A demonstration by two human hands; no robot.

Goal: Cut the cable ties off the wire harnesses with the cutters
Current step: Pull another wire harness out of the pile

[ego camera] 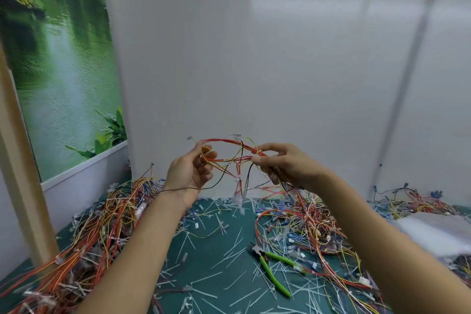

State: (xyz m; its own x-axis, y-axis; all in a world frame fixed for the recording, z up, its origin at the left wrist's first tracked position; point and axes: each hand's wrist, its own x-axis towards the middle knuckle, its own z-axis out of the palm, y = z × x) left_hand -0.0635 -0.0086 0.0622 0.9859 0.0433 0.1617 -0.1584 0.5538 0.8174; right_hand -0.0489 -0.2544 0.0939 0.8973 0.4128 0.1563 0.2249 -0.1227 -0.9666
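A wire harness (230, 154) of red, yellow and black wires is held up in the air between both hands. My left hand (190, 172) grips its left end with curled fingers. My right hand (281, 160) pinches the bundle on the right. White connectors and a cable tie (239, 181) dangle from the middle, blurred. The green-handled cutters (274, 266) lie on the green mat (216, 270) below my right forearm, with no hand on them.
A heap of wire harnesses (102, 224) lies at the left, another pile (311, 227) at the right. Several cut white cable ties (204, 280) litter the mat. A white panel (280, 58) stands behind. A wooden post (23, 173) rises at the left.
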